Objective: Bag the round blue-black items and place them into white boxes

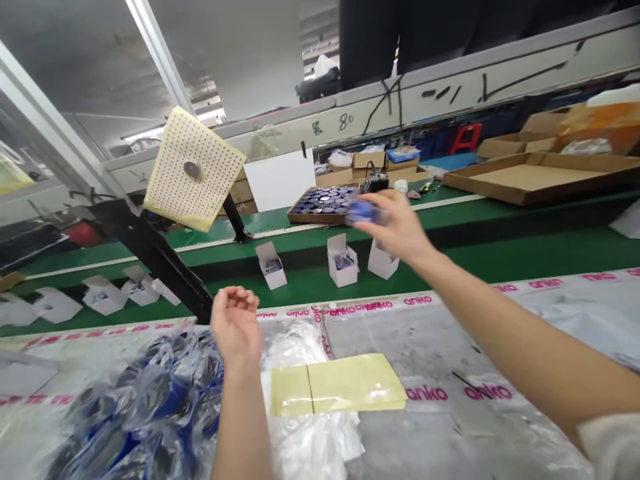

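My right hand (400, 223) is stretched out over the green belt. Its thumb and fingers pinch a small blue item (364, 212), smeared by motion, with what looks like clear wrapping. Just behind it lies a shallow cardboard tray (315, 218) of round blue pieces. Under my right hand stand white boxes with raised flaps; one box (343, 261) has bluish contents, and another box (384, 259) is partly covered by the hand. My left hand (237, 323) is raised palm up, fingers loosely curled and holding nothing visible, beside a heap of plastic-bagged blue cylindrical items (155, 400).
Yellow sheets (345, 385) with a band lie on white plastic bags (320, 443). A black post (165, 250) rises at left near a dotted yellow card (195, 170). More white boxes (104, 295) line the belt (500, 247); a large cardboard tray (540, 177) stands back right.
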The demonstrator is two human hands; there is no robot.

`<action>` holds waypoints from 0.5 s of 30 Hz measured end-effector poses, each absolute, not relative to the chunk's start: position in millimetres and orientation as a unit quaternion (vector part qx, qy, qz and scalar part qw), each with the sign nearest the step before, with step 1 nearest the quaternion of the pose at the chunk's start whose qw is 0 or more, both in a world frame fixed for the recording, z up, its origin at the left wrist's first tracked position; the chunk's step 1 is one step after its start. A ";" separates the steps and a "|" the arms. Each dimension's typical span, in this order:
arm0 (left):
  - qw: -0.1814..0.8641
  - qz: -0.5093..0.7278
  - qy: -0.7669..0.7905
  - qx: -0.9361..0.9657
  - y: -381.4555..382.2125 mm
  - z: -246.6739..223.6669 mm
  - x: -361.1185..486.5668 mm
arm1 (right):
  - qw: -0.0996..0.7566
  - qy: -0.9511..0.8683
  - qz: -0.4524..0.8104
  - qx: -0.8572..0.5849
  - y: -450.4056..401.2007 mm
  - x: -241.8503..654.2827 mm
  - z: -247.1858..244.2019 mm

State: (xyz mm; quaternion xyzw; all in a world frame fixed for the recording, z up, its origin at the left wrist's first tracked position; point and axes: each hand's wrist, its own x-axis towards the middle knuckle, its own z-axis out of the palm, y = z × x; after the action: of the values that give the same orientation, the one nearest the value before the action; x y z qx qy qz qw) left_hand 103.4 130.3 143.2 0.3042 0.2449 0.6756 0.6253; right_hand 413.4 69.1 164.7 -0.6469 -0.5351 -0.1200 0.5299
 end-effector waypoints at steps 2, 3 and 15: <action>0.556 0.715 0.213 0.367 112.9 165.5 94.2 | 0.515 -0.470 -0.135 -0.705 46.0 470.7 136.7; 0.524 0.727 0.201 0.396 103.6 175.3 89.3 | 0.506 -0.459 -0.120 -0.720 37.9 489.8 122.9; 0.314 0.723 0.318 0.527 21.0 141.5 19.4 | 0.287 -0.658 -0.080 -0.692 64.0 530.1 52.9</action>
State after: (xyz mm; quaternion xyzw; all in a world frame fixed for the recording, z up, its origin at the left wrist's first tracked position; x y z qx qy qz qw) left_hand 19.4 21.0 141.5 0.5272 0.3180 0.7228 0.3138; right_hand 530.1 64.0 52.9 -0.6916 -0.6578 -0.0800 0.2875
